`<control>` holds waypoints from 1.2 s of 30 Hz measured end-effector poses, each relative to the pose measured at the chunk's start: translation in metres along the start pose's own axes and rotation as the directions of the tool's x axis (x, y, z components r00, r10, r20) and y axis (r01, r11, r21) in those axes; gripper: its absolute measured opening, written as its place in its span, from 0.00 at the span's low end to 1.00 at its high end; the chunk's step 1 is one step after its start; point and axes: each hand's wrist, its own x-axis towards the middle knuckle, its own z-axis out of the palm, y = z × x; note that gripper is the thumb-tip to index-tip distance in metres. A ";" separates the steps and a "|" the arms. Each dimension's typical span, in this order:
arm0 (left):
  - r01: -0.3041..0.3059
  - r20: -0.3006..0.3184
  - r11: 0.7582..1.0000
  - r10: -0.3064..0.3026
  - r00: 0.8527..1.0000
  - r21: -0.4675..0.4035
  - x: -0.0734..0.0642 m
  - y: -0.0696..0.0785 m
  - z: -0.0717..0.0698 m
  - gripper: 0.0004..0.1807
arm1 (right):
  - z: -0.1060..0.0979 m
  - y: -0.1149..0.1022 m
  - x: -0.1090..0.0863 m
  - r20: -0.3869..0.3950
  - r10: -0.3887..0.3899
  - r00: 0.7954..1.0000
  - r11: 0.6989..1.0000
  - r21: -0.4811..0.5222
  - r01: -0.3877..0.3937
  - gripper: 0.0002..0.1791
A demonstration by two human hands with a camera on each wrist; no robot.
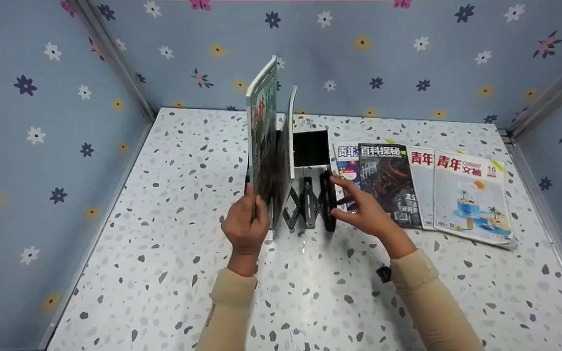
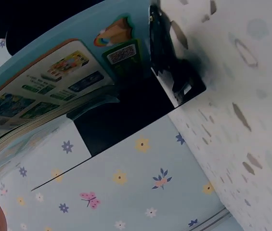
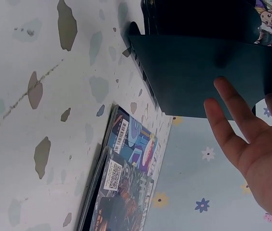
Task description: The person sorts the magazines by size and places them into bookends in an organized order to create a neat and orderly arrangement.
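Observation:
A black expandable bookend with crisscross metal links stands mid-table. Upright in its left part is a thick magazine with a green cover. My left hand grips its near edge, thumb on the right face. The back cover of a magazine fills much of the left wrist view, above a black panel. Another thin magazine stands to the right of the thick one. My right hand touches the bookend's right end panel from outside, its fingers spread and fairly straight in the right wrist view.
Right of the bookend several magazines lie overlapping, a dark-covered one among them. A small black object lies beside the right sleeve. Flowered walls border the speckled white table at the back and sides.

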 end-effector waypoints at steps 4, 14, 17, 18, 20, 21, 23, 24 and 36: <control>-0.021 0.010 1.000 0.021 1.000 -0.007 -0.003 0.001 0.001 0.21 | 0.001 0.000 0.001 -0.003 0.006 1.000 1.000 0.003 -0.006 0.36; 0.010 0.085 0.999 -0.013 0.996 0.037 -0.021 -0.002 0.002 0.20 | 0.002 0.003 -0.001 -0.011 0.019 1.000 1.000 -0.001 -0.019 0.37; 0.030 0.066 0.999 -0.032 0.997 0.040 -0.034 -0.007 0.006 0.20 | 0.002 0.004 0.000 -0.007 0.032 0.999 0.999 -0.004 -0.032 0.37; 0.035 0.064 0.999 -0.038 0.997 0.042 -0.034 -0.007 0.006 0.20 | 0.002 0.004 0.000 -0.006 0.030 1.000 1.000 -0.001 -0.030 0.37; 0.047 0.066 0.998 -0.049 0.997 0.033 -0.033 -0.006 0.006 0.20 | 0.002 0.003 0.000 -0.005 0.027 1.000 1.000 0.008 -0.027 0.37; 0.052 0.069 0.998 -0.053 0.996 0.025 -0.033 -0.006 0.007 0.20 | 0.002 0.003 0.000 -0.006 0.020 1.000 1.000 0.012 -0.020 0.37; 0.055 0.077 0.998 -0.056 0.995 0.021 -0.032 -0.005 0.007 0.20 | 0.002 0.002 0.000 -0.007 0.005 1.000 1.000 0.015 -0.005 0.37; 0.057 0.092 0.998 -0.060 0.994 0.027 -0.023 0.000 0.003 0.21 | 0.002 0.003 0.000 -0.008 -0.002 1.000 1.000 0.015 0.002 0.37; 0.163 0.197 0.985 -0.150 0.969 -0.050 -0.021 0.004 -0.002 0.19 | 0.003 0.002 0.000 -0.017 0.011 1.000 1.000 0.007 -0.011 0.36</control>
